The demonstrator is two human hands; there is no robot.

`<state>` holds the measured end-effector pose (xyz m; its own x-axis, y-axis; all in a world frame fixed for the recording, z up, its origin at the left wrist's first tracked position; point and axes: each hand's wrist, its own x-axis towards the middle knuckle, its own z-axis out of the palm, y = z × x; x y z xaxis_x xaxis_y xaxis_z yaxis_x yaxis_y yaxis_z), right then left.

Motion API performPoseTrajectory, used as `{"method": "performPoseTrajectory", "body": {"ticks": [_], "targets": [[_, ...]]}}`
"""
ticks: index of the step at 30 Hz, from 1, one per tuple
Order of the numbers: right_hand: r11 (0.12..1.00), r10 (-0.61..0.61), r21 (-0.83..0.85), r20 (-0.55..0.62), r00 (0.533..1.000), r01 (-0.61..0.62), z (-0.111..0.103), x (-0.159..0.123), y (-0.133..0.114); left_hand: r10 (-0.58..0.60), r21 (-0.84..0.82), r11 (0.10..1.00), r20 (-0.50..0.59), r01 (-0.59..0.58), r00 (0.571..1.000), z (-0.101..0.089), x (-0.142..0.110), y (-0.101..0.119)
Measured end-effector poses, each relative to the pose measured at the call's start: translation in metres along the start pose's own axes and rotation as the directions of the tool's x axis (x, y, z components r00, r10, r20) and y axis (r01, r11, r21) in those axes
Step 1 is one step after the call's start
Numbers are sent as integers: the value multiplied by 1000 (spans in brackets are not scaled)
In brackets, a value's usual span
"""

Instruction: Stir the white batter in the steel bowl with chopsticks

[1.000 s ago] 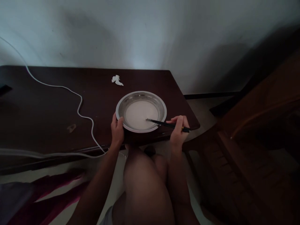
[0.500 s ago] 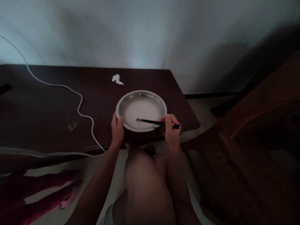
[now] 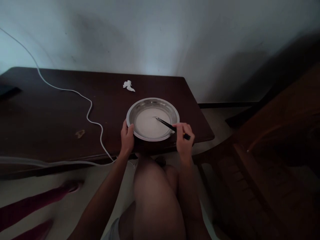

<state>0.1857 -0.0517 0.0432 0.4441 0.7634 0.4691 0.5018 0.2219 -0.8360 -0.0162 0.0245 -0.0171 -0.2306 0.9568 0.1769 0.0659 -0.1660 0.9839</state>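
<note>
A round metal basin (image 3: 153, 101) rests near the front edge of the dark wooden table, with a whitish liquid (image 3: 150, 125) in its bottom. My left hand (image 3: 127, 136) grips the basin's left rim, thumb over the edge and fingers outside. In my right hand (image 3: 184, 137), closed at the basin's right rim, is a pair of black chopsticks (image 3: 166, 124). Their tips dip into the liquid near the middle of the basin, and their thick ends stick out past my hand.
Behind the basin lies a crumpled white tissue (image 3: 129, 85). A white cable (image 3: 90, 106) winds over the table (image 3: 55, 110) on the left, near a small brownish scrap (image 3: 80, 134). A wooden chair (image 3: 240, 160) stands at right. Another person's legs in dark red (image 3: 37, 203) are at lower left.
The chopstick tips have swung away from me and to the right through the liquid. My left hand stays on the rim. The other person's legs have shifted at lower left.
</note>
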Motion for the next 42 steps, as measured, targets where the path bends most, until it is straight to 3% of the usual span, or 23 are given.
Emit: {"method": "performPoseTrajectory", "body": {"ticks": [3, 8, 11, 13, 16, 19, 22, 24, 26, 29, 31, 34, 36, 39, 42], "targets": [[995, 79, 63, -137, 987, -71, -2, -1, 3, 2, -4, 1000, 1, -2, 1000, 0, 0, 1], [999, 15, 48, 102, 995, -20, 1, 0, 1, 8, -4, 1000, 6, -8, 1000, -1, 0, 2], [1000, 31, 4, -33, 999, -31, -1, 1, 2, -2, -1, 1000, 4, 2, 1000, -1, 0, 1], [994, 95, 62, -136, 986, -87, -3, 1, 3, -7, -7, 1000, -1, 7, 1000, -1, 0, 1], [986, 104, 130, -27, 994, -100, -1, 1, 3, 5, -6, 1000, -3, -5, 1000, -1, 1, -1], [999, 13, 45, 95, 995, -17, 2, 2, 2, 13, 9, 1000, -2, -13, 1000, -1, 1, -1], [1000, 18, -1, -50, 999, -18, 0, 3, 3, 22, 19, 1000, 3, -22, 1000, -1, 0, -1], [994, 87, 82, -125, 988, -77, -2, 2, 3, 22, 14, 1000, 8, -22, 1000, -1, 0, -1], [981, 120, 163, -63, 991, -108, -1, 2, 2, 17, 9, 1000, 11, -17, 1000, -1, 0, -2], [992, 33, 117, 102, 994, -45, 2, 2, 1, 10, 11, 1000, 9, -10, 1000, -1, 0, -1], [999, -3, 45, 75, 997, 0, 2, 2, 3, 6, 10, 1000, 8, -6, 1000, -1, -1, 0], [997, 52, 54, -84, 995, -48, -1, 2, 6, 4, 14, 1000, 9, -5, 1000, -1, -1, 2], [993, 77, 95, -56, 995, -71, -2, 1, 6, 6, 21, 1000, 6, -6, 1000, -1, -1, 3], [999, 5, 47, 108, 994, -10, 0, 2, 4, 2, 17, 1000, 5, -2, 1000, -1, -1, 2], [1000, -8, -24, 34, 999, 9, 0, 3, 5, 3, 5, 1000, 2, -3, 1000, 0, 0, 1]]}}
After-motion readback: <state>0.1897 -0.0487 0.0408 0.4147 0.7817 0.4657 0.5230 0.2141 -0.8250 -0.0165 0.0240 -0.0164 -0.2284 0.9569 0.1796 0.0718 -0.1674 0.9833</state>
